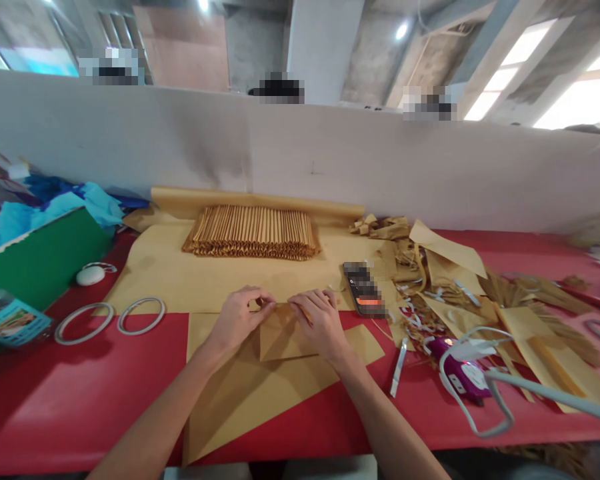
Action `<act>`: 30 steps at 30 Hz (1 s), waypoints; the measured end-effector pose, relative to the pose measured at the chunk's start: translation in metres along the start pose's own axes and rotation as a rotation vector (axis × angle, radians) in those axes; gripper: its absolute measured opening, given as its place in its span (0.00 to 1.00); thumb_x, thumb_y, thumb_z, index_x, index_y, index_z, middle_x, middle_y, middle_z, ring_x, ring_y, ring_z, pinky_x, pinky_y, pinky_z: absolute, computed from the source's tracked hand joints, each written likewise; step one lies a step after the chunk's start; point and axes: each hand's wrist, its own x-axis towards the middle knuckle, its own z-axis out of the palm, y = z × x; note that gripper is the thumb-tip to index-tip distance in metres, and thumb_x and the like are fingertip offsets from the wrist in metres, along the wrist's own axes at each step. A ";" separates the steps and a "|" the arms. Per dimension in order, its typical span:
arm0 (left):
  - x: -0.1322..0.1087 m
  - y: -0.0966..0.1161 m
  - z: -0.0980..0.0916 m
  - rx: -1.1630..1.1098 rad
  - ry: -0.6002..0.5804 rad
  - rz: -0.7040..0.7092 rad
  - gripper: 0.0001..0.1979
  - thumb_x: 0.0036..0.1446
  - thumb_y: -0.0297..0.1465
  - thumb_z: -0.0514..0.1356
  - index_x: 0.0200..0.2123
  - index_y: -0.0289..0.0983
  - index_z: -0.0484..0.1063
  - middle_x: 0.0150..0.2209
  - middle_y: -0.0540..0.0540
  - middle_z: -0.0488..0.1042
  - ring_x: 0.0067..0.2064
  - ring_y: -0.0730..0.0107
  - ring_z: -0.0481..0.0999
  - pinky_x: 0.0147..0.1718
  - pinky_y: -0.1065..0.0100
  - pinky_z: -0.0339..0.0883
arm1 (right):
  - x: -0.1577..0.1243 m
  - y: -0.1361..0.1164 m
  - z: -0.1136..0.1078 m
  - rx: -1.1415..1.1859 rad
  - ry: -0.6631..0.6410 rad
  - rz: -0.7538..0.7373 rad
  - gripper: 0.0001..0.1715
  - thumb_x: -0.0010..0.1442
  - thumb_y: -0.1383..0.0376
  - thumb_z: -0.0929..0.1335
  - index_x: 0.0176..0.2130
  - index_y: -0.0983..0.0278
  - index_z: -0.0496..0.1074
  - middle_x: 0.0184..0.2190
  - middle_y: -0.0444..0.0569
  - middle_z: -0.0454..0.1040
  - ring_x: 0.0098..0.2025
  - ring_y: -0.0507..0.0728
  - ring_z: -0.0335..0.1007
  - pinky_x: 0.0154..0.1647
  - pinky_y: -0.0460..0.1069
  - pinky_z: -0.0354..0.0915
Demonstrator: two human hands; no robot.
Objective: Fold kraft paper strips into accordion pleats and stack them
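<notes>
A small folded piece of brown kraft paper (285,341) lies in front of me, on top of a larger kraft paper sheet (220,407). My left hand (243,312) pinches thumb and forefinger together at the upper left corner of the small piece. Just to the right, my right hand (323,321) has its fingers closed at the same upper edge, covering part of the paper. The fingertips are a short gap apart. Beyond the hands stands a pleated kraft paper stack (255,233), resting on a wide kraft sheet (165,267).
Two tape rolls (141,316) lie at left near a white round case (91,274) and a plastic bottle (15,320). At right are a phone (363,287), a cutter knife (399,368), a purple power socket (463,373) with white cables, and paper scraps (450,267).
</notes>
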 end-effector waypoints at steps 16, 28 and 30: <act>-0.003 0.000 0.004 0.042 0.113 -0.119 0.15 0.63 0.44 0.61 0.38 0.38 0.75 0.25 0.52 0.72 0.27 0.69 0.71 0.29 0.70 0.61 | -0.003 0.003 0.002 -0.276 0.190 -0.126 0.10 0.70 0.66 0.66 0.39 0.59 0.77 0.27 0.45 0.77 0.33 0.54 0.68 0.43 0.53 0.53; 0.002 0.014 0.020 -0.990 0.031 -0.508 0.22 0.47 0.46 0.73 0.38 0.36 0.77 0.43 0.41 0.82 0.43 0.60 0.82 0.37 0.67 0.76 | -0.003 -0.007 0.005 -0.086 0.112 -0.167 0.30 0.68 0.71 0.64 0.67 0.59 0.61 0.53 0.51 0.78 0.50 0.59 0.72 0.51 0.54 0.63; 0.003 0.010 0.022 -1.097 0.108 -0.498 0.21 0.45 0.42 0.75 0.37 0.36 0.76 0.42 0.43 0.82 0.44 0.61 0.82 0.42 0.66 0.76 | -0.004 -0.009 0.008 0.034 0.055 -0.153 0.32 0.68 0.71 0.63 0.68 0.57 0.60 0.54 0.51 0.77 0.53 0.60 0.71 0.54 0.55 0.65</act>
